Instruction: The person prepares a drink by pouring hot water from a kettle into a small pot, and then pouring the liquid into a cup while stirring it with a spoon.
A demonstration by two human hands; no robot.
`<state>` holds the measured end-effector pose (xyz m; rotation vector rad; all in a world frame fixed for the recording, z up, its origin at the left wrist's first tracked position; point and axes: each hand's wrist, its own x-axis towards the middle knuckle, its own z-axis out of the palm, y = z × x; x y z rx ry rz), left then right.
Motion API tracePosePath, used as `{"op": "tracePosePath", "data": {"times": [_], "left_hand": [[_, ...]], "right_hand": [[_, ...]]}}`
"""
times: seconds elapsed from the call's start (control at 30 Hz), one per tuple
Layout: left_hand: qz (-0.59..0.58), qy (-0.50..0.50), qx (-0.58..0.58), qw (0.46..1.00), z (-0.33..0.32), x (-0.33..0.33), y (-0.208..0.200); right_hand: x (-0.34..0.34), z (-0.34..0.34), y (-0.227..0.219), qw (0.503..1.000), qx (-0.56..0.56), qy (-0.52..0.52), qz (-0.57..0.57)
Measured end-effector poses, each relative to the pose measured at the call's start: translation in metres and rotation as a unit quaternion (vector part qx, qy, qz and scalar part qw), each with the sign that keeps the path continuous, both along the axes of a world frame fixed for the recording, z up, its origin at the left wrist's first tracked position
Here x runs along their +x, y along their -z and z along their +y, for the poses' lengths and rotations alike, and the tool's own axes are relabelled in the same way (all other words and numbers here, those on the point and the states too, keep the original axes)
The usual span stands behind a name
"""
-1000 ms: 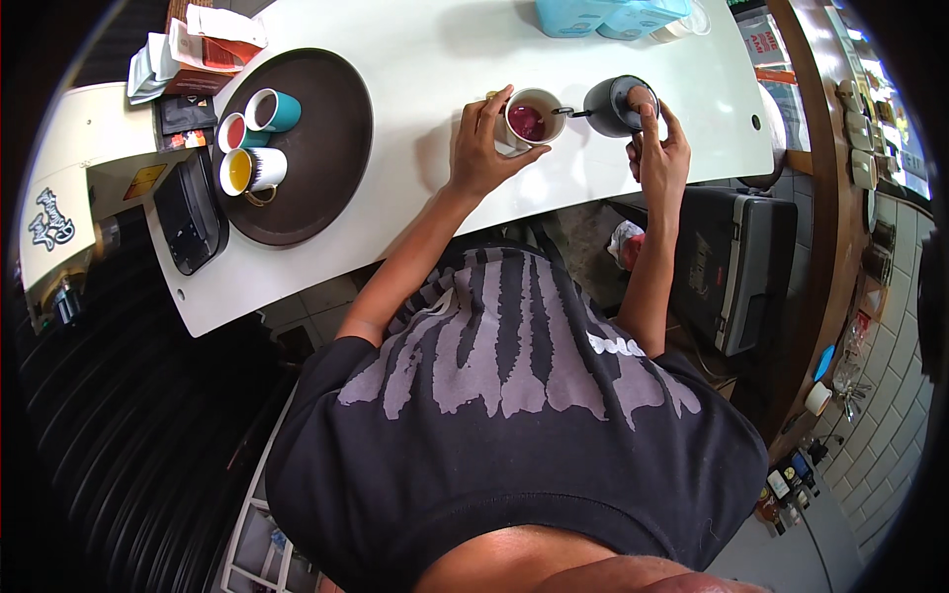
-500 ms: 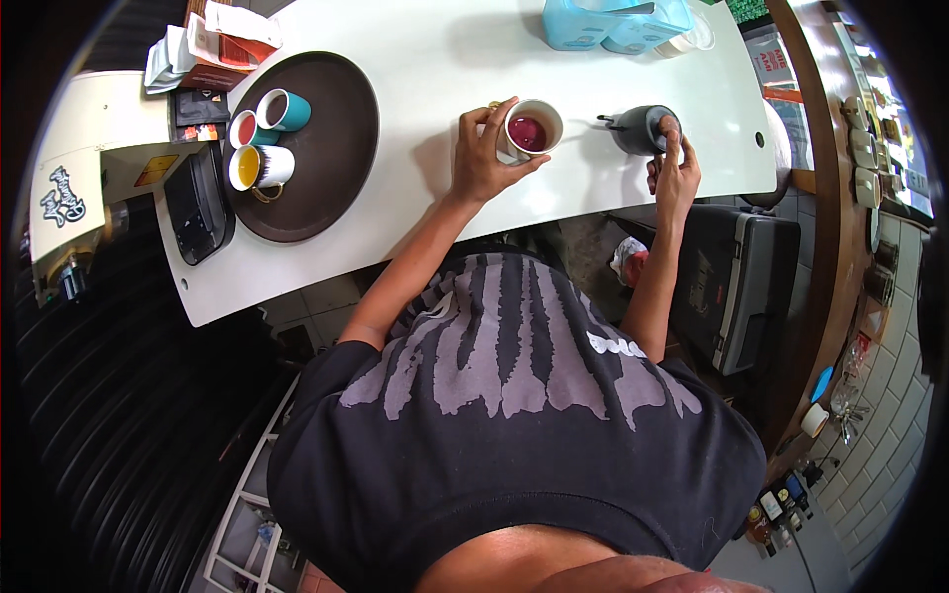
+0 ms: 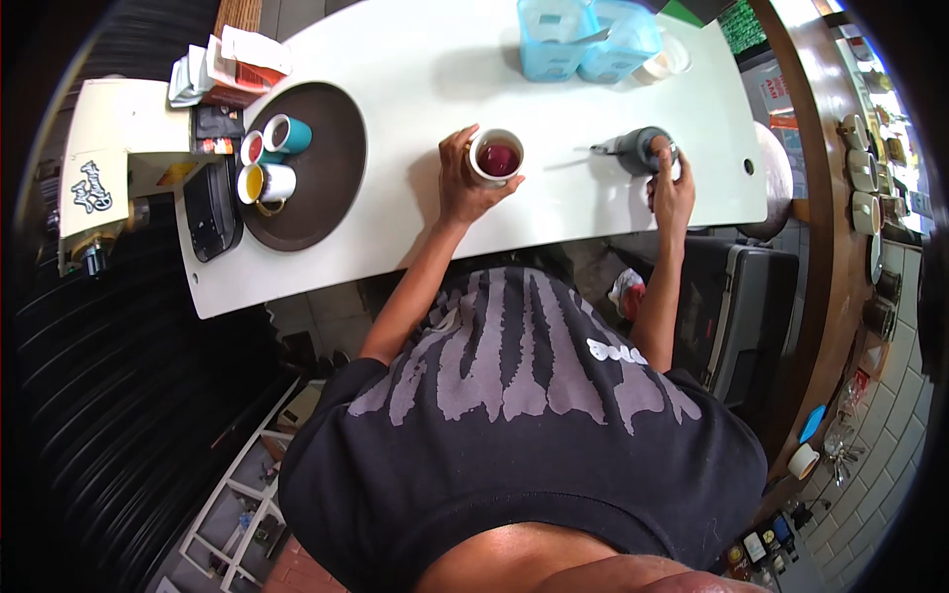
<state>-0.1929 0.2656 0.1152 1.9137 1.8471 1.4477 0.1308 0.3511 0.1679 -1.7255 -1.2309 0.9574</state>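
My left hand (image 3: 461,190) is wrapped around a white cup (image 3: 497,158) holding dark red liquid, with the thumb along its near side. To the right, my right hand (image 3: 672,195) grips a dark grey kettle (image 3: 633,151) at its right side. One finger lies over the kettle's top, and its thin spout points left toward the cup, a gap apart from it. Most of the kettle's handle is hidden by my fingers. Both vessels are over the white table (image 3: 563,203); whether they rest on it I cannot tell.
At left, a round dark brown tray (image 3: 331,178) carries two teal cups (image 3: 290,135) and a white cup (image 3: 281,184) with yellow inside. A black flat device (image 3: 210,217) and paper packets (image 3: 247,54) are beside it. Light blue containers (image 3: 550,49) stand at the far edge.
My left hand has brought the cup a little left, farther from the kettle. The right hand keeps its grip on the kettle. The whole view has shifted slightly.
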Motion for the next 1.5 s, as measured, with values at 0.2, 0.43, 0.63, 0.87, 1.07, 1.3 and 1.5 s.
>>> {"op": "tracePosePath", "data": {"times": [0.2, 0.43, 0.63, 0.87, 1.07, 1.3, 1.5], "left_hand": [[-0.015, -0.08, 0.018, 0.996, 0.011, 0.024, 0.006], [-0.021, -0.131, 0.025, 0.991, 0.017, 0.045, 0.011], [-0.009, -0.168, 0.024, 0.985, 0.012, 0.042, 0.019], [-0.017, -0.177, 0.006, 0.984, 0.003, 0.041, 0.021], [-0.105, -0.165, 0.076, 0.978, 0.007, 0.048, 0.009], [-0.084, -0.137, 0.044, 0.986, 0.011, 0.042, 0.013], [-0.07, -0.136, 0.068, 0.986, 0.013, 0.039, 0.011]], "right_hand": [[-0.01, 0.009, -0.011, 0.991, -0.063, -0.108, -0.046], [0.014, 0.032, -0.034, 0.92, -0.056, -0.226, -0.314], [-0.021, 0.077, -0.091, 0.946, 0.2, -0.171, -0.189], [-0.063, 0.101, -0.109, 0.921, 0.316, -0.205, -0.103], [-0.048, 0.038, -0.098, 0.912, 0.386, -0.119, -0.07], [-0.04, -0.056, -0.082, 0.944, 0.299, -0.124, -0.068], [-0.042, -0.119, -0.089, 0.943, 0.309, -0.027, -0.121]]}}
